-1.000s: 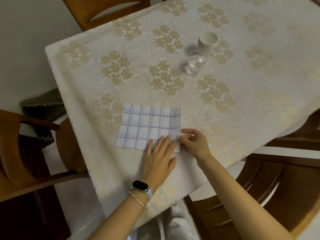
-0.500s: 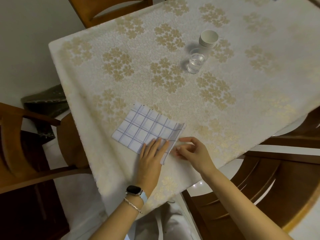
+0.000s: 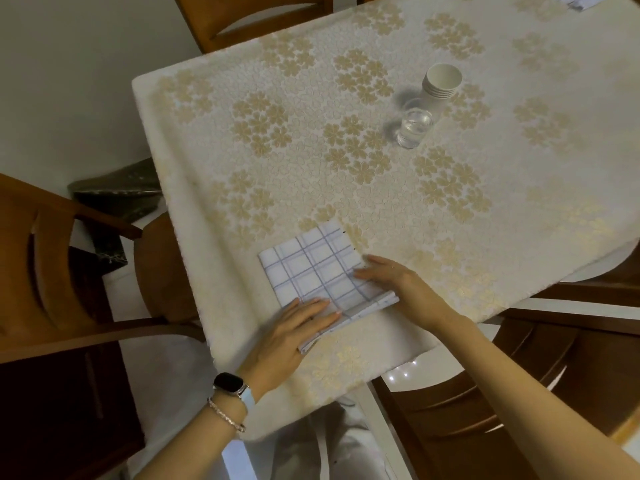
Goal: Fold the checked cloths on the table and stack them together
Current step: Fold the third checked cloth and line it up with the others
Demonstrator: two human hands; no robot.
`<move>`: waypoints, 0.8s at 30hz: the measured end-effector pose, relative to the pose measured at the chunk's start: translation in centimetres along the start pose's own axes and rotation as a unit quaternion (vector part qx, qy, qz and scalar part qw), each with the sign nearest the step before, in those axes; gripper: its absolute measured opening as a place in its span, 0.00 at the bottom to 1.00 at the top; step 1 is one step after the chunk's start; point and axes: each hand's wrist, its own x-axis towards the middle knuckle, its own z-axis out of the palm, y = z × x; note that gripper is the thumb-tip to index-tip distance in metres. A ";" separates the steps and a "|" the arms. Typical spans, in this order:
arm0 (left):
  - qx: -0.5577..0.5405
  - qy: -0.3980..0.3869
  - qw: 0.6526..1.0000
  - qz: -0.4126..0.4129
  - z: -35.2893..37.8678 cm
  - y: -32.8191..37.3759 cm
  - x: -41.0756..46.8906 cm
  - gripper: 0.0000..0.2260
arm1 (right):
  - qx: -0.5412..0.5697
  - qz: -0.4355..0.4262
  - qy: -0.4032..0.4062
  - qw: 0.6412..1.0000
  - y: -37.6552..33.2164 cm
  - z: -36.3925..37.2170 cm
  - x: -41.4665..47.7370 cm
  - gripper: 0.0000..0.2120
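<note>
A white cloth with blue checks (image 3: 311,268) lies folded on the table (image 3: 346,168), near its front edge. My left hand (image 3: 294,327) rests flat on the cloth's near corner, fingers spread. My right hand (image 3: 391,278) lies flat on the cloth's right edge, fingers stretched out over the fabric. Another checked cloth (image 3: 581,0) peeks in at the table's far right corner, mostly cut off by the frame.
A stack of paper cups (image 3: 441,81) and a glass of water (image 3: 414,128) stand further back on the floral tablecloth. Wooden chairs stand at the left (image 3: 52,271), the back (image 3: 256,19) and the right (image 3: 554,341). A dark bag (image 3: 117,192) lies on the floor.
The cloth has turned clockwise on the table and looks smaller and more square. My right hand moved from pinching beside its edge to lying flat on it.
</note>
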 end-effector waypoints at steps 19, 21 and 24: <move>-0.011 0.232 0.875 -0.424 -4.4 -2.3 4.9 0.16 | -0.076 0.115 0.157 0.978 -1.6 1.9 5.5 0.12; -0.006 0.217 0.860 -0.462 -4.5 -2.8 5.6 0.18 | -0.091 0.120 0.176 0.973 -1.7 2.1 6.0 0.12; -0.001 0.203 0.842 -0.500 -4.8 -3.0 6.1 0.15 | -0.118 0.126 0.210 0.962 -1.9 2.2 6.5 0.12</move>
